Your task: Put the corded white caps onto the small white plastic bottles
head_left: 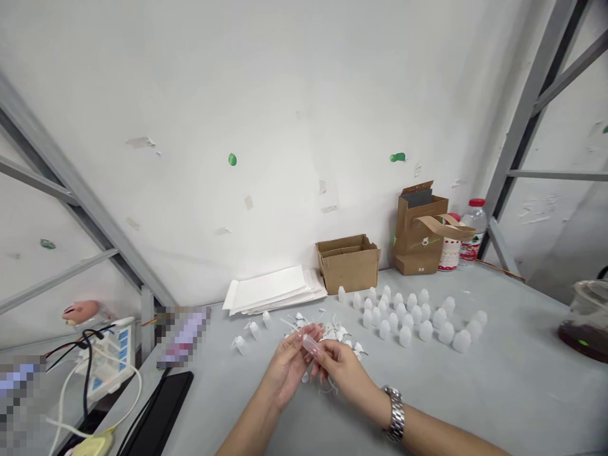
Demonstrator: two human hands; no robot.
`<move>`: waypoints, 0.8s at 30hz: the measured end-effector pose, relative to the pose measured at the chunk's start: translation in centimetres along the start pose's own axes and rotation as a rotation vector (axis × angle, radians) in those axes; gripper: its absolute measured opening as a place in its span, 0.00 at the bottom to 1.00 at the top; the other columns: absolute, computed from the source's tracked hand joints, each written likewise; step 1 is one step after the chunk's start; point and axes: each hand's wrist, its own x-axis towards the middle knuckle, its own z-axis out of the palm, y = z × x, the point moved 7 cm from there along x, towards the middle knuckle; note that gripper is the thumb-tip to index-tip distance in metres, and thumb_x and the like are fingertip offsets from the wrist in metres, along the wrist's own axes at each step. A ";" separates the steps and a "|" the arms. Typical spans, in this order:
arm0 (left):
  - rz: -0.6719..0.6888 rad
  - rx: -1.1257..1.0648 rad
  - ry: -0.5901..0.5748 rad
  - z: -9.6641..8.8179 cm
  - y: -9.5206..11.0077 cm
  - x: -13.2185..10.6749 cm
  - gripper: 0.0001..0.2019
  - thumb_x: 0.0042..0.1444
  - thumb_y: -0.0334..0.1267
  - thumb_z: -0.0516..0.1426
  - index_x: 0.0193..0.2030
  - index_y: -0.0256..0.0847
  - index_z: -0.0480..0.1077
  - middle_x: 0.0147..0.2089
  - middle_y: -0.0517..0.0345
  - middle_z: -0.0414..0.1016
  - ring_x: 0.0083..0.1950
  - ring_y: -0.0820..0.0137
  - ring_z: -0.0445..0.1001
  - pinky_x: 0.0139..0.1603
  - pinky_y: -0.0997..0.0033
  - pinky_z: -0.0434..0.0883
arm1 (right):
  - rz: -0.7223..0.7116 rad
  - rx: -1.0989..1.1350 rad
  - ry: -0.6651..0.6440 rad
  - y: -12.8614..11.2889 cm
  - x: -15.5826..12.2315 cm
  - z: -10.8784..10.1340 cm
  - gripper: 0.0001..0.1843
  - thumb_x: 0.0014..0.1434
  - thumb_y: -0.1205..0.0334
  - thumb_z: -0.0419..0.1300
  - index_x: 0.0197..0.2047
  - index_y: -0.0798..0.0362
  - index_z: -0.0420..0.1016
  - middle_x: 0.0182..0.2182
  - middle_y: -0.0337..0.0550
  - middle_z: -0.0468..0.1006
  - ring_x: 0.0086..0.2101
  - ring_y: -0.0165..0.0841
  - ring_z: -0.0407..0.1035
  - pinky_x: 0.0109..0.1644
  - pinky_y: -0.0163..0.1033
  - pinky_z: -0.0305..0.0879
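Note:
Both my hands meet over the grey table [475, 392] near its front. My left hand [287, 367] and my right hand [344, 370] pinch a small translucent plastic bottle [312, 345] between their fingertips, the bottle lying roughly level. A metal watch [395, 415] sits on my right wrist. Just beyond the hands lies a loose heap of small white plastic caps and tips [332, 329]. Right of it stand several small translucent bottles [413, 316] in rough rows.
A stack of white padded envelopes [270, 291] and an open cardboard box [349, 261] sit by the wall. A brown paper bag [420, 237] and a water bottle [474, 229] stand further right. A power strip with cables [107, 358] and a black phone [161, 411] lie at left.

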 end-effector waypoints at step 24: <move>0.050 0.058 0.015 0.8 0.4 -0.3 0.09 0.48 0.37 0.59 0.35 0.35 0.73 0.39 0.51 0.75 0.40 0.69 0.72 0.45 0.72 0.66 | 0.107 0.324 -0.094 1.6 0.1 0.9 0.24 0.47 0.40 0.55 0.24 0.56 0.65 0.13 0.36 0.70 0.14 0.24 0.61 0.19 0.29 0.53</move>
